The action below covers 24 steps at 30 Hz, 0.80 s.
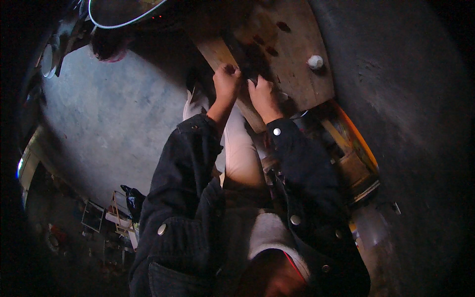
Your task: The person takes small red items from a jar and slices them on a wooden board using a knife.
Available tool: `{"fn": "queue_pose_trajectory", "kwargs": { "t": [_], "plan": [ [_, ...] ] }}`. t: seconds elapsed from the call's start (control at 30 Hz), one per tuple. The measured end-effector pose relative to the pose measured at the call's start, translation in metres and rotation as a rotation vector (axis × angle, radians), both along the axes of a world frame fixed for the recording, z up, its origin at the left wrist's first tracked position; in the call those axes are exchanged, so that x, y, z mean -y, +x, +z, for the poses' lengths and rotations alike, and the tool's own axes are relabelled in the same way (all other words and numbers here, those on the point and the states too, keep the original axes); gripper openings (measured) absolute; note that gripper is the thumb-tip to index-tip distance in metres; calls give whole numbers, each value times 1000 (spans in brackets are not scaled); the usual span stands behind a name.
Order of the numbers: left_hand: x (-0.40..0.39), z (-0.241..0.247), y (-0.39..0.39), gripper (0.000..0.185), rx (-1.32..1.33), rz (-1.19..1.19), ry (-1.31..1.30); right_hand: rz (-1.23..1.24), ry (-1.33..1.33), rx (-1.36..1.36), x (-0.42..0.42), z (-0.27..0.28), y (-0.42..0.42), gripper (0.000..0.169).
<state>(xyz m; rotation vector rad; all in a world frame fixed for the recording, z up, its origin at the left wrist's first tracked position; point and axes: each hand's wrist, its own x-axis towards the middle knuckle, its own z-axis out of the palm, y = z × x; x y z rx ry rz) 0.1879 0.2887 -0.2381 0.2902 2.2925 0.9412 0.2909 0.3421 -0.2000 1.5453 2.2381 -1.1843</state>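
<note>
My left hand (227,82) is curled at the near edge of a wooden table (300,80), over the plank (254,117) along that edge. Close by on the right, my right hand (264,94) is also curled, its thumb pointing towards the left hand. The light is dim, and whether either hand pinches something small cannot be made out. Several dark reddish-brown objects or spots (283,26) show on the tabletop beyond the hands. A white rounded lump (315,62) sits near the table's right side. A small pale thing (284,96) lies just right of my right hand.
A white-rimmed round object (111,27) is at the top left. Below the table on the right stands an orange-edged container or shelf (358,135) with items inside. A black plastic bag (134,202) and thin frames (92,216) are on the floor at lower left.
</note>
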Motion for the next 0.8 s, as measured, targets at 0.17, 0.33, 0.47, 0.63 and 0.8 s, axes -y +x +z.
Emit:
{"fn": "queue_pose_trajectory", "kwargs": {
  "t": [0.17,0.33,0.47,0.63,0.8],
  "plan": [
    [7,4,5,20,-11,60,97,21,118,-71,11,5,0,27],
    [7,1,5,21,-29,43,64,66,151,-51,15,4,-1,29],
    [6,-2,4,21,4,60,2,80,118,20,18,7,-3,30],
    [5,0,1,19,81,80,-23,67,113,-7,15,14,-7,29],
    [3,-2,-1,19,115,54,-64,97,136,19,8,12,-9,29]
  ]
}}
